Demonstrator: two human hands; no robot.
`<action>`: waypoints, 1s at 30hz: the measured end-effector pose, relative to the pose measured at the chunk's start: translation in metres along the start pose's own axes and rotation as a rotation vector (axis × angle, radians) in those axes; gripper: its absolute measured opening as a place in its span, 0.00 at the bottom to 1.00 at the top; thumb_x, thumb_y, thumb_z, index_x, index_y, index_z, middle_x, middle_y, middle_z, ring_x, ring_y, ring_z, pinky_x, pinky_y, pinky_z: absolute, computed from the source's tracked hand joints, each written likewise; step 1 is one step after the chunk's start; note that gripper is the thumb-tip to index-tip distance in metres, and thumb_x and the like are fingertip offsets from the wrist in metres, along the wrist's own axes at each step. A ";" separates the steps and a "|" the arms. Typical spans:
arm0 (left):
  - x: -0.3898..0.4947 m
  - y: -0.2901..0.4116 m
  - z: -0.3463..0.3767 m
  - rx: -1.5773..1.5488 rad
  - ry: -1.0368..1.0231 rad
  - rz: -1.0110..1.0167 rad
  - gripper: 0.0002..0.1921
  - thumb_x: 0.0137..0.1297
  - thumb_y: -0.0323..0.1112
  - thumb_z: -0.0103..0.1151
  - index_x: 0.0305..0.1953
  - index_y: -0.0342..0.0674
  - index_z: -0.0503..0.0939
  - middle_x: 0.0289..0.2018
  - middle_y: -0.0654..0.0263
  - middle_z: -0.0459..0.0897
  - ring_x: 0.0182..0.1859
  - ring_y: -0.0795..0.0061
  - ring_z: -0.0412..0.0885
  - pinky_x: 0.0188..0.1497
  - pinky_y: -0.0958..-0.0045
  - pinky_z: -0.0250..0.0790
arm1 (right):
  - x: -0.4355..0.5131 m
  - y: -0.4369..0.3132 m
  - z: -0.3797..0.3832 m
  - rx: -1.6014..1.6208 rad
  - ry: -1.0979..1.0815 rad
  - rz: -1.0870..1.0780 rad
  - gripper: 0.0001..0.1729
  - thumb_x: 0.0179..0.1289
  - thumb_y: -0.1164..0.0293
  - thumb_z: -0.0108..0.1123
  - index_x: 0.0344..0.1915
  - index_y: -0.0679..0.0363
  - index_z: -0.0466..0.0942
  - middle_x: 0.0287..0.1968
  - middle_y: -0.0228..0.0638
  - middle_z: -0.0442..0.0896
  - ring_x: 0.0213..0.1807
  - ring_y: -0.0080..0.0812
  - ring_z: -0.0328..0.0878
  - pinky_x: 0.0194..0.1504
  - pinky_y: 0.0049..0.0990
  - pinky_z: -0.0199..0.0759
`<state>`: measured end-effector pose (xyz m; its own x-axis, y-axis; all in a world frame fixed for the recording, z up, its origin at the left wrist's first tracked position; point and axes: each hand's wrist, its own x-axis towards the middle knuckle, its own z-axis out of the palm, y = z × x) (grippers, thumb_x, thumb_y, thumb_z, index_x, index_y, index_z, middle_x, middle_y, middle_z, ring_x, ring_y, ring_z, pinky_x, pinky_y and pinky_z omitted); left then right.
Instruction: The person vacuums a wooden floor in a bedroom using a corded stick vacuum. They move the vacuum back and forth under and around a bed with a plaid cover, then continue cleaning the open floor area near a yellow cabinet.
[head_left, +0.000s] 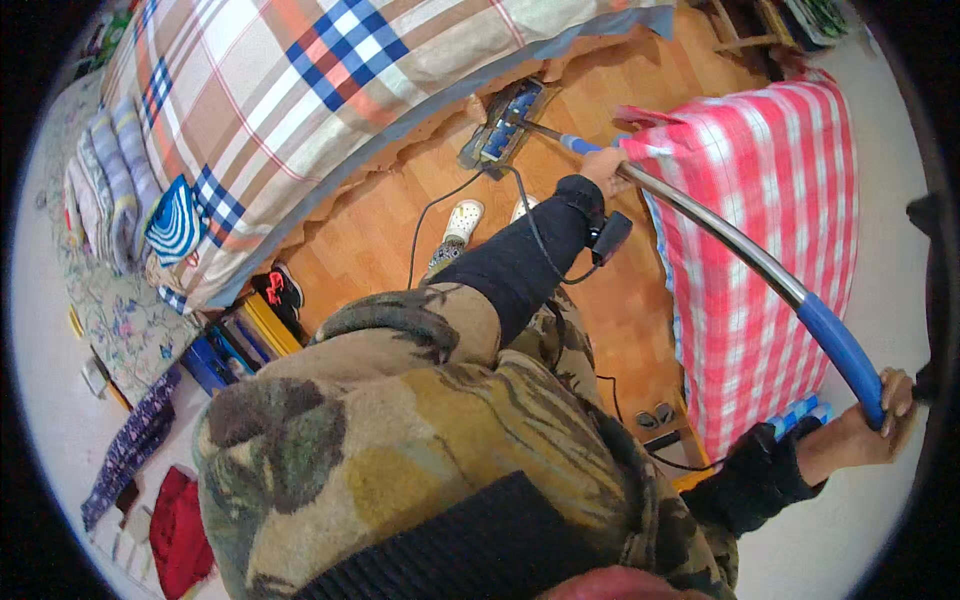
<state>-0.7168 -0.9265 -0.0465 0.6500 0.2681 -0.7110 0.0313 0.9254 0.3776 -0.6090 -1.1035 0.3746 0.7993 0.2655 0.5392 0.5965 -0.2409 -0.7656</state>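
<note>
My left hand (606, 171) is closed around the lower part of a metal mop handle (720, 225), just above a blue collar. At the far right, my right hand (892, 409) grips the blue sleeve at the handle's upper end. The handle slants across the view down to a flat mop head (512, 124) with a blue and white top. That head rests on the wood-look floor (420, 195), beside the edge of the plaid-covered bed. A black device with a cable hangs at my left wrist.
A bed with a plaid cover (255, 112) curves across the upper left. To the right stands something draped in a red-and-white checked cloth (765, 247). Dark shoes (281, 296) lie by a yellow-edged shelf. Slippers (654, 416) sit at lower right. A stool (742, 37) stands at top right.
</note>
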 end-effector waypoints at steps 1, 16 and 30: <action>0.000 0.000 0.005 0.047 -0.021 0.070 0.07 0.49 0.32 0.56 0.28 0.38 0.71 0.25 0.63 0.75 0.26 0.71 0.75 0.28 0.69 0.71 | 0.008 0.006 -0.001 0.076 -0.012 0.055 0.10 0.56 0.73 0.44 0.31 0.66 0.73 0.20 0.28 0.60 0.21 0.23 0.55 0.29 0.24 0.55; -0.017 -0.001 -0.019 -0.112 0.205 -0.116 0.08 0.50 0.35 0.54 0.29 0.38 0.71 0.22 0.66 0.74 0.22 0.74 0.73 0.24 0.74 0.68 | 0.028 0.030 -0.005 0.232 -0.049 0.373 0.12 0.58 0.73 0.47 0.18 0.59 0.63 0.17 0.30 0.60 0.22 0.24 0.59 0.34 0.24 0.58; -0.166 0.040 -0.155 -0.408 0.512 0.103 0.18 0.48 0.29 0.56 0.36 0.29 0.60 0.20 0.59 0.70 0.14 0.74 0.66 0.14 0.71 0.59 | -0.044 -0.073 0.096 0.195 -0.244 0.348 0.13 0.58 0.74 0.49 0.18 0.59 0.62 0.19 0.30 0.61 0.24 0.24 0.60 0.33 0.22 0.59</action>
<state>-0.9414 -0.8925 -0.0051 0.1878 0.3608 -0.9136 -0.3668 0.8886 0.2755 -0.6947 -1.0083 0.3734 0.8947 0.4179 0.1579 0.2523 -0.1809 -0.9506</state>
